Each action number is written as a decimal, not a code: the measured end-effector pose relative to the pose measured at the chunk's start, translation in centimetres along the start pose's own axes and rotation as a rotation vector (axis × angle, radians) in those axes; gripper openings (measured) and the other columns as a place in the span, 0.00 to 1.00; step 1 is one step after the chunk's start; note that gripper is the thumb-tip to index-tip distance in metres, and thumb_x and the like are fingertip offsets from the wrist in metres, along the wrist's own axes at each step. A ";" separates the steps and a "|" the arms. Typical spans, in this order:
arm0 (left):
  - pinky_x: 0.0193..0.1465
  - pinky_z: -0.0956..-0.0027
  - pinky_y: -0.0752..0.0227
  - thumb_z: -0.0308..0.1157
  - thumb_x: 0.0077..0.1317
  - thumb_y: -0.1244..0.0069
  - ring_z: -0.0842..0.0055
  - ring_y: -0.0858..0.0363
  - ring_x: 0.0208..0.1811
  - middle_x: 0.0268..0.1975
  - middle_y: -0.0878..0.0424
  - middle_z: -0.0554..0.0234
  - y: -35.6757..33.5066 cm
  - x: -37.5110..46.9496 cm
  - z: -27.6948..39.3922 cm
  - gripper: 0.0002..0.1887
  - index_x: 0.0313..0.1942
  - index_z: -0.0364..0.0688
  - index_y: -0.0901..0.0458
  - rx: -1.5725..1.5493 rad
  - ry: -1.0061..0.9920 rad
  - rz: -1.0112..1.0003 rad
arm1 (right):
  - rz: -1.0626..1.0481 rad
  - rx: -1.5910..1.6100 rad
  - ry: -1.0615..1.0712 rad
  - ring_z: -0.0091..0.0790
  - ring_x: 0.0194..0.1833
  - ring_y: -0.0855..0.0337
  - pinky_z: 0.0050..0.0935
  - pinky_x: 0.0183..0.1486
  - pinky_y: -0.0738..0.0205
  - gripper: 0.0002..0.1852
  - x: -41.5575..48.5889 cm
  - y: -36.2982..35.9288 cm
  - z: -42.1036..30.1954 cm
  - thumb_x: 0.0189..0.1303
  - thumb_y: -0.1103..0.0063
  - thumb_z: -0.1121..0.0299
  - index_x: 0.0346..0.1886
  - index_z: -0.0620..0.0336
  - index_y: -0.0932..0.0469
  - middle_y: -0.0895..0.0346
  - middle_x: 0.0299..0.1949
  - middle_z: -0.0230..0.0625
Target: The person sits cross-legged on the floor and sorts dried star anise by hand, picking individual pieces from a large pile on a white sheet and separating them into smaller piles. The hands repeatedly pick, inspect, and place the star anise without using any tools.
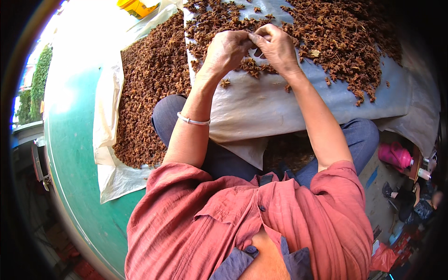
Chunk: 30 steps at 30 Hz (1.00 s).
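My left hand (227,50) and my right hand (278,49) meet over a pale plastic sheet (252,105), thumbs and fingers bent in towards each other. Something dark shows just under the right fingers, but whether it is held is hidden by the hands. Loose star anise (249,66) lies right below them on the sheet, and one single star (225,83) sits by the left wrist. Beyond the right hand spreads a large heap of star anise (336,45). To the left, a dense bed of smaller brown pieces (150,87), probably star anise too, fills a sheet-lined area.
A green tabletop (77,140) lies at the left. At the top stands a yellow bucket (138,7). My bent knees (362,136) reach under the sheet's near edge. A pink thermos flask (395,155) and another person (416,203) are at the far right.
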<state>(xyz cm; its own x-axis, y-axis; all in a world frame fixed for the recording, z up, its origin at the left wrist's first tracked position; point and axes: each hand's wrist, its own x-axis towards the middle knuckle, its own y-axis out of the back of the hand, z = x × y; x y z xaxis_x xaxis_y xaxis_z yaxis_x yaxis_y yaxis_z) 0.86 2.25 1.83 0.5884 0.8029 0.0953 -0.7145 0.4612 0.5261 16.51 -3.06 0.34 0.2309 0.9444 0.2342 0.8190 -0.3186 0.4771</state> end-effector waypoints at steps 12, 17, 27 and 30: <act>0.38 0.51 0.24 0.29 0.59 0.49 0.52 0.15 0.34 0.30 0.15 0.47 0.6 0.5 -0.3 0.08 0.39 0.45 0.17 0.636 -0.108 0.284 | -0.121 -0.483 0.232 0.47 0.34 0.13 0.44 0.40 0.20 0.13 3.7 -1.1 -1.9 0.57 0.41 0.60 0.34 0.61 0.18 0.16 0.30 0.48; 0.39 0.51 0.25 0.29 0.60 0.51 0.52 0.15 0.36 0.29 0.15 0.48 0.2 0.9 -0.1 0.06 0.36 0.45 0.17 0.611 -0.057 0.359 | -0.042 -0.123 0.209 0.22 0.26 0.23 0.28 0.32 0.26 0.06 4.1 -1.9 -0.9 0.58 0.39 0.69 0.30 0.62 0.21 0.20 0.25 0.31; 0.33 0.72 0.22 0.31 0.64 0.41 0.78 0.16 0.28 0.30 0.11 0.64 4.0 -0.8 0.4 0.08 0.42 0.40 0.11 -0.081 -0.008 -0.238 | -0.149 0.509 0.064 0.25 0.31 0.14 0.24 0.35 0.19 0.15 0.7 3.0 -2.3 0.61 0.31 0.63 0.48 0.58 0.18 0.14 0.31 0.35; 0.32 0.73 0.23 0.33 0.62 0.40 0.82 0.18 0.28 0.28 0.12 0.63 2.8 -1.7 0.0 0.11 0.44 0.42 0.11 -0.024 -0.249 -0.445 | 0.046 -0.425 0.014 0.37 0.35 0.12 0.30 0.39 0.16 0.23 0.8 3.7 -0.8 0.59 0.30 0.64 0.58 0.54 0.22 0.14 0.40 0.41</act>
<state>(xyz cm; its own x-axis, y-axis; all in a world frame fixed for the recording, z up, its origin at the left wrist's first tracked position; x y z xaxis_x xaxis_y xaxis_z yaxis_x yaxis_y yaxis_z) -2.15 2.19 3.19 0.9079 0.4138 0.0666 -0.3812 0.7490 0.5420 19.33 -3.52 3.02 0.2522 0.9282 0.2736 0.5179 -0.3683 0.7721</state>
